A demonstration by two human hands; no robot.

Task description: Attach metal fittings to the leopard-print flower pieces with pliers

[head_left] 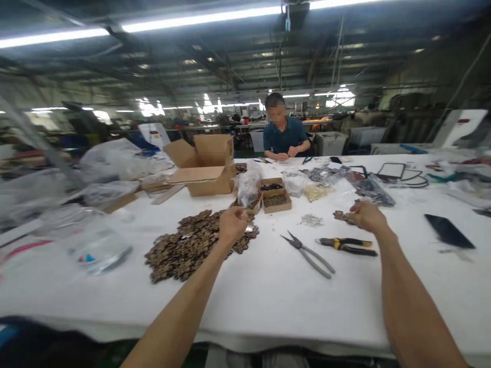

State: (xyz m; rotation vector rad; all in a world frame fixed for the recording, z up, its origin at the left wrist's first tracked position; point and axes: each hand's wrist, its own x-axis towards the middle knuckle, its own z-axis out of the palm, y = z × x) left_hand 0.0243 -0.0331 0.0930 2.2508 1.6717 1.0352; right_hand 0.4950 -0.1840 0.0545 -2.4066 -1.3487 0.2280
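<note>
head view: patterned pieces [341, 215] leftward from right hand [367, 216], long axis crosswise

Open cdbd box [209, 182] L; blk phone [449, 231] R.

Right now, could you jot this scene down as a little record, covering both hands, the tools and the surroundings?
Left hand: over the right side of the brown pile; grip unclear
Right hand: at a smaller brown cluster
Tools: gray-handled pliers and black-and-yellow pliers, between the forearms
Box: open cardboard box, beyond the pile
Phone: dark phone, right of the right hand
Opposite: a co-worker
</note>
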